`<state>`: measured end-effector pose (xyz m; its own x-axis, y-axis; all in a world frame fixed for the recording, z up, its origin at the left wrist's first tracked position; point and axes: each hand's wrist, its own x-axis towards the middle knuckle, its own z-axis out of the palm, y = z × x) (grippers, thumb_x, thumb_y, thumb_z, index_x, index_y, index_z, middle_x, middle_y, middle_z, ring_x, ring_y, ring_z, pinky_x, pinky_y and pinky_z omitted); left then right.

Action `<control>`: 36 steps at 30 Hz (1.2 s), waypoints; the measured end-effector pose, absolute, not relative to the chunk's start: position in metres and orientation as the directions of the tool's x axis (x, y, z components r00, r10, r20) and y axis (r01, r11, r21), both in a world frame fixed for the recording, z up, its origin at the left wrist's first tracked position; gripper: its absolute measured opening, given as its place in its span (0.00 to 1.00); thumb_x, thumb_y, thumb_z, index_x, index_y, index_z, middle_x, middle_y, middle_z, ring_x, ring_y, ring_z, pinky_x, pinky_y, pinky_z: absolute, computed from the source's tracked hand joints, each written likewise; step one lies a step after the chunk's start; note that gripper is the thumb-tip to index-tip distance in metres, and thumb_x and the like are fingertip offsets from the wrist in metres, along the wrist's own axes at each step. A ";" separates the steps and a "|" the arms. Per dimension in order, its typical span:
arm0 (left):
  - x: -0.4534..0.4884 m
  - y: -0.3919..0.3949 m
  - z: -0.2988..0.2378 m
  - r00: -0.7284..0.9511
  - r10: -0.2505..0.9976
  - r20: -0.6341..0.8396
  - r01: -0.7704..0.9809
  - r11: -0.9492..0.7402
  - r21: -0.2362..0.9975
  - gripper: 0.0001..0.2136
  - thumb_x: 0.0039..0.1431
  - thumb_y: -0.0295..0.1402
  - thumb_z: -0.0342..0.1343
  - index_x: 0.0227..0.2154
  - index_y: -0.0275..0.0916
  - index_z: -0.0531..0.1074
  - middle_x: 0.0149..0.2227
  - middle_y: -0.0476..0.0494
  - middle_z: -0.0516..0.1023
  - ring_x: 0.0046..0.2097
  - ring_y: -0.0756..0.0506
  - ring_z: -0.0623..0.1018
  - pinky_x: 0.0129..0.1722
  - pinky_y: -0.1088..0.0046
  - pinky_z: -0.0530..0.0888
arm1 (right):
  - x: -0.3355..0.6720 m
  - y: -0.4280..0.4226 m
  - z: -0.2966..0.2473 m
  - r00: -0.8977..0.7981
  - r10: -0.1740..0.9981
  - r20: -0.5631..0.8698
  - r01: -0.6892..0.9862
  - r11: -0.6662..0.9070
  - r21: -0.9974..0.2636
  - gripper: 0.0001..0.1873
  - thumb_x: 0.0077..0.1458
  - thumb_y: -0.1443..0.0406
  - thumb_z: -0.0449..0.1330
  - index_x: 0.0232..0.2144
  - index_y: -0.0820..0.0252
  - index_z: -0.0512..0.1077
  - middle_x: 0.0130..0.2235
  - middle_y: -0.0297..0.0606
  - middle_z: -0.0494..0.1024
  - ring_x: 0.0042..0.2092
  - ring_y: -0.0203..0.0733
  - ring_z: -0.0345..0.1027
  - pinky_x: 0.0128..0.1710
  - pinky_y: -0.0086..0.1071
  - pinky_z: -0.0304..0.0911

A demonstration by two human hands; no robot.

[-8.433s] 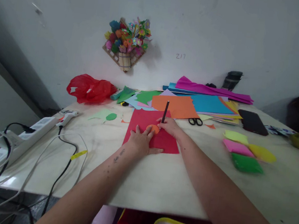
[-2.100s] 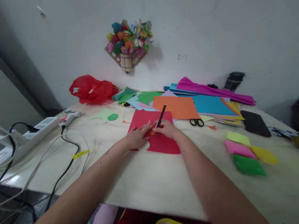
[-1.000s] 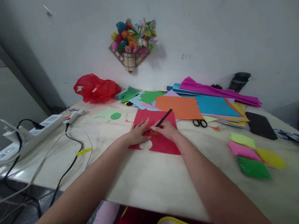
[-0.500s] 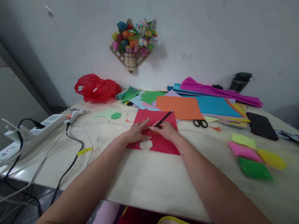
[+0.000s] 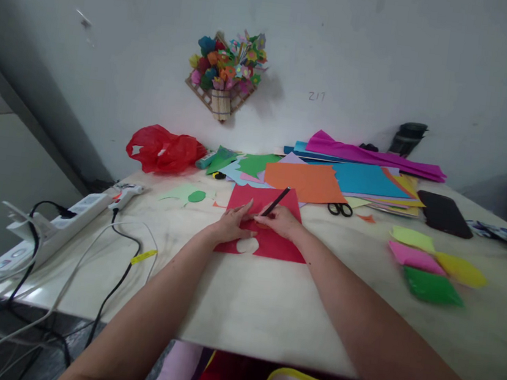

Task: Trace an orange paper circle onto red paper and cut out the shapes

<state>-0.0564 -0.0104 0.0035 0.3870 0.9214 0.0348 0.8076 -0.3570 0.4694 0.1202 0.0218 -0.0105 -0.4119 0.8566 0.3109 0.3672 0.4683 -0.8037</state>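
Filling the lower part of the view, the pale table (image 5: pixel 275 316) gives a flat, firm-looking backing. On it, straight in front of the person, lies the red sheet (image 5: pixel 269 244), paper or perhaps thin foam. It should be light and limp, quick to skid on the smooth top and easy to crease. The weakest spot is probably around the rounded cut-out (image 5: pixel 247 246) at its near edge, where narrow tips could bend or tear; the straight side edges look safer for lifting, while a flat palm suits keeping it down.

The left hand (image 5: pixel 233 223) rests on the sheet's left half, fingers somewhat spread, thumb reaching toward the middle just beyond the cut-out. Whatever lies beneath its fingertips is too small to tell. The right hand (image 5: pixel 281 220) pinches the dark pencil (image 5: pixel 277 201) between thumb and fingers, low on the shaft, its upper end tilting away to the right. Slim, stiff and light, the pencil should steer best from that low hold; its point is hidden.
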 end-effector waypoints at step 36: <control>-0.057 -0.009 0.002 0.424 0.905 0.041 0.782 -0.388 0.489 0.42 0.47 0.41 0.56 0.60 0.44 0.37 0.53 0.46 0.66 0.60 0.41 0.53 0.56 0.61 0.50 | 0.123 0.021 -0.007 -0.446 0.847 0.289 0.358 0.465 -0.810 0.07 0.43 0.62 0.60 0.23 0.61 0.72 0.29 0.37 0.75 0.33 0.39 0.67 0.34 0.31 0.62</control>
